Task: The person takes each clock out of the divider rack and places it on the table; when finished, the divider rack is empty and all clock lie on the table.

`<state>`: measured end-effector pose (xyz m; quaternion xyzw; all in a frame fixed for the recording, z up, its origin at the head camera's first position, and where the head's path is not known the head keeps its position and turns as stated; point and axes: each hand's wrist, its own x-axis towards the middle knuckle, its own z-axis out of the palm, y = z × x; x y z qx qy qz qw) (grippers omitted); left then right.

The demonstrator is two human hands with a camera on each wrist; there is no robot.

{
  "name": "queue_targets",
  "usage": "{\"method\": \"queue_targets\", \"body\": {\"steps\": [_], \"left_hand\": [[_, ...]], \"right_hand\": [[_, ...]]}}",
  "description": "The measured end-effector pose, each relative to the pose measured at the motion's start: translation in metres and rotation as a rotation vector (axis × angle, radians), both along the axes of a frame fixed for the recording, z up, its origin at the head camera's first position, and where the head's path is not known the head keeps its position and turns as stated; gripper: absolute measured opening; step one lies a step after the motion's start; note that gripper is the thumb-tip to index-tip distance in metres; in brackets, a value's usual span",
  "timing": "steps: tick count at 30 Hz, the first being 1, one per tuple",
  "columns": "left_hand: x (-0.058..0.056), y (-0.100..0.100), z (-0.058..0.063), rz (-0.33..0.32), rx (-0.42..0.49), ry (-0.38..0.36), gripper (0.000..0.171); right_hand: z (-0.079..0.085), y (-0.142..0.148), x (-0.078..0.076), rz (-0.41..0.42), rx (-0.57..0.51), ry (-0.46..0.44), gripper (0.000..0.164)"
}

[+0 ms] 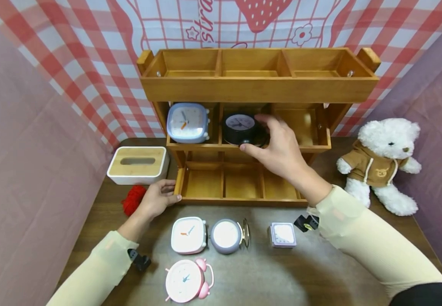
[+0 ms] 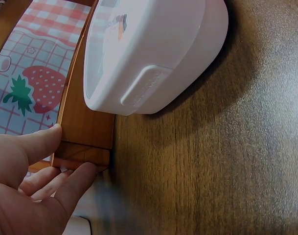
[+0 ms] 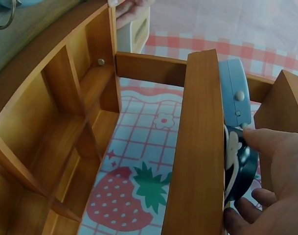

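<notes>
Gripping the black clock from its right side with the fingers of the right hand: thumb low at the front edge, forefinger higher up at the back right, clasped across the body rather than released. Located in the middle compartment of the middle shelf, just right of the partition. Lying left of the palm, therefore, with face tipped upward in the head view and the longer axis of its outline running roughly left to right, along the shelf. Hard to tell whether resting fully on the shelf or held slightly off it; underside hidden.

Much nearer to the right hand than to the left hand, busy lower down at the rack, pinching the left end of its bottom tray between thumb and fingers, well apart from the black clock.

Turning, in all likelihood, on sideways room: blue clock close on the left, beyond the partition, and fingers filling the compartment's right side. Probably easiest to draw back toward the person, low under the overhanging top.

Standing or lying on the table in front: white clock, nearest to the left hand; grey clock; small square clock, below the right hand; pink clock, closest to the person.
</notes>
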<state>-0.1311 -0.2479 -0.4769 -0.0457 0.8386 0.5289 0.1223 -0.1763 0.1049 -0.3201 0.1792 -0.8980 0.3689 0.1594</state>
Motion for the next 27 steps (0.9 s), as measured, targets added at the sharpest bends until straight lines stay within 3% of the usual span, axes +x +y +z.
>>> {"method": "queue_targets", "body": {"steps": [19, 27], "left_hand": [[0.000, 0.001, -0.001, 0.001, 0.021, -0.002, 0.059], [0.000, 0.002, -0.001, 0.002, 0.021, 0.000, 0.059]], "right_hand": [[-0.008, -0.005, 0.003, 0.010, -0.008, 0.053, 0.066], [-0.006, 0.002, 0.012, 0.064, -0.003, 0.051, 0.064]]}}
